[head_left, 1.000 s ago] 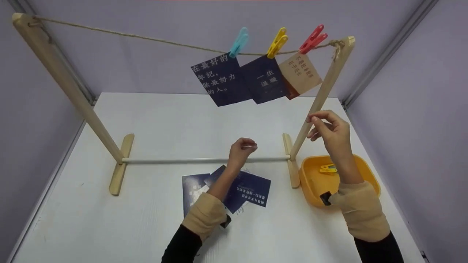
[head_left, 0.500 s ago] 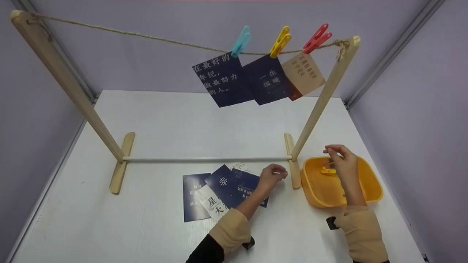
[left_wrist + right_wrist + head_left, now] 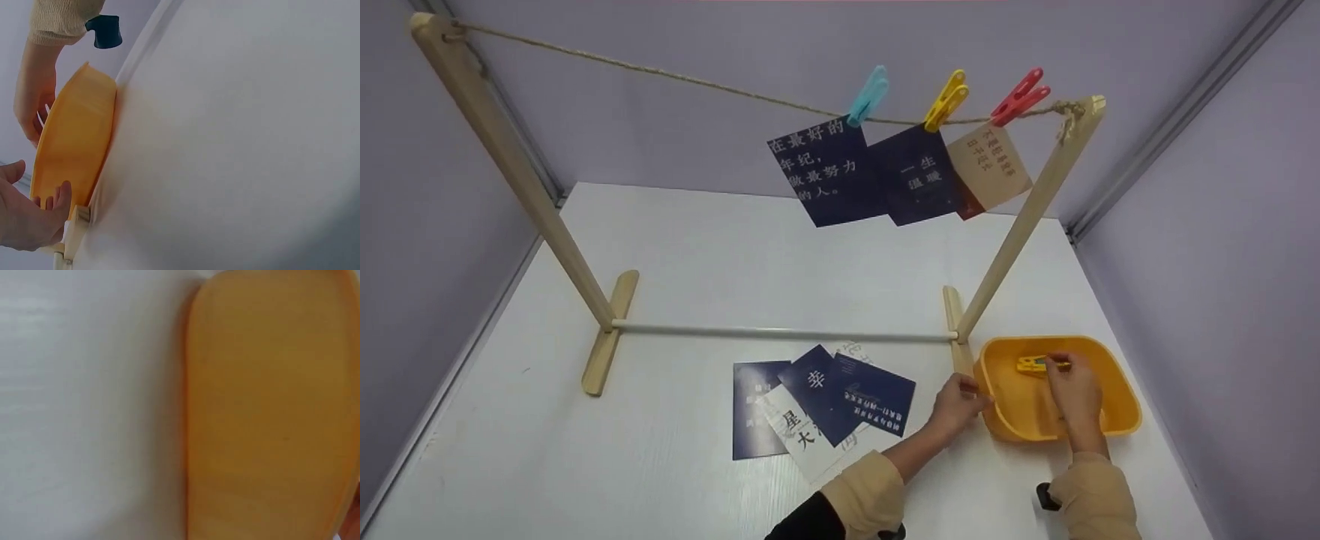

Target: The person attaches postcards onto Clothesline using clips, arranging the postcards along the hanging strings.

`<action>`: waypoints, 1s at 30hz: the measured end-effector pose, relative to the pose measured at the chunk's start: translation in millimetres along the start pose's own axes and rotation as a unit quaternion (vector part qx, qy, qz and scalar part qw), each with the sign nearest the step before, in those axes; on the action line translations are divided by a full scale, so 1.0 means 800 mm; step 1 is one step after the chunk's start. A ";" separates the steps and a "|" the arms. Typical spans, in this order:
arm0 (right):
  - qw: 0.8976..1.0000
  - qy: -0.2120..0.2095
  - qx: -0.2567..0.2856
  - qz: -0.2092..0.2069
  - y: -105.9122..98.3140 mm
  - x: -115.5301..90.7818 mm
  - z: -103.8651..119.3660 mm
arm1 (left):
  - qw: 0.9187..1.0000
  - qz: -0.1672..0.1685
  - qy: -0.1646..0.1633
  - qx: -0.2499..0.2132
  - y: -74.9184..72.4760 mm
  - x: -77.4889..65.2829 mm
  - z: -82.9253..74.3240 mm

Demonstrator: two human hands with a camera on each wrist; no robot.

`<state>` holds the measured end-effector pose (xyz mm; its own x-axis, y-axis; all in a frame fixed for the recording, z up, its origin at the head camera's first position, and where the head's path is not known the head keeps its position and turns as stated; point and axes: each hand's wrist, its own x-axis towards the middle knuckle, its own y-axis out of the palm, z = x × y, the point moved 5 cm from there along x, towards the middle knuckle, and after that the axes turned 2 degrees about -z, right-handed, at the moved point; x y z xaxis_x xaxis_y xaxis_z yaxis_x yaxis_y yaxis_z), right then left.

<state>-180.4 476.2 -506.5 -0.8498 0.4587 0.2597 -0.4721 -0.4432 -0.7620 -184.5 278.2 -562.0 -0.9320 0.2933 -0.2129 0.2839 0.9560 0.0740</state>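
My right hand [image 3: 1076, 394] reaches down into the orange basin [image 3: 996, 427], its thumb and forefinger at the end of a yellow clothespin [image 3: 1027, 365]. Whether they pinch it cannot be made out. A bit of blue or green shows beside that clothespin. At the basin's left wall is my left hand [image 3: 956, 409], fingers apart and loosely bent around nothing; contact with the wall is unclear. In the left wrist view this left hand [image 3: 34, 219] overlaps the basin's side [image 3: 79, 135]. The right wrist view has mostly the basin's outer wall [image 3: 270, 405].
Cards hang from the rope [image 3: 660, 73] by blue [image 3: 868, 96], yellow [image 3: 945, 101] and red [image 3: 1020, 97] clothespins. The wooden posts [image 3: 529, 187] straddle a white bar [image 3: 780, 332]. Several cards [image 3: 874, 394] lie overlapping on the white table [image 3: 660, 480] left of my left hand.
My right hand has come down from beside the right post into the basin, to the clothespin. My left hand has moved right, from above the loose cards to the basin's left side.
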 end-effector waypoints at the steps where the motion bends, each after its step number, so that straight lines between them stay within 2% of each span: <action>1: 1.000 -0.009 -0.029 0.004 0.000 -0.002 0.006 | 1.000 -0.004 0.006 0.010 0.003 0.000 -0.002; 4: 0.996 -0.039 -0.077 0.029 0.007 -0.006 0.003 | 0.999 -0.016 0.020 0.041 0.010 -0.005 -0.004; 9: 0.984 -0.069 -0.123 0.108 0.019 -0.022 -0.015 | 0.998 -0.020 0.002 0.055 0.025 -0.023 0.006; 13: 0.975 -0.063 -0.123 0.177 0.031 -0.021 -0.017 | 0.998 -0.035 0.015 0.057 0.024 -0.019 0.006; 15: 0.970 -0.056 -0.122 0.200 0.039 -0.013 -0.013 | 0.997 -0.042 0.026 0.056 0.020 -0.011 0.002; 18: 0.966 -0.035 -0.128 0.223 0.043 -0.017 -0.016 | 0.998 -0.039 0.021 0.043 0.019 -0.011 0.004; 23: 0.968 -0.048 -0.141 0.201 0.045 -0.016 -0.011 | 0.999 -0.034 0.010 0.006 0.016 -0.013 0.004; 30: 0.981 -0.081 -0.146 0.101 0.034 -0.013 -0.009 | 0.999 -0.030 0.023 -0.026 0.020 -0.017 0.004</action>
<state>-182.3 465.0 -534.2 -0.9565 0.2450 0.1582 -0.2226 -0.2624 -0.9389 -166.9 289.9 -560.9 -0.9571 0.2328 -0.1727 0.2156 0.9699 0.1129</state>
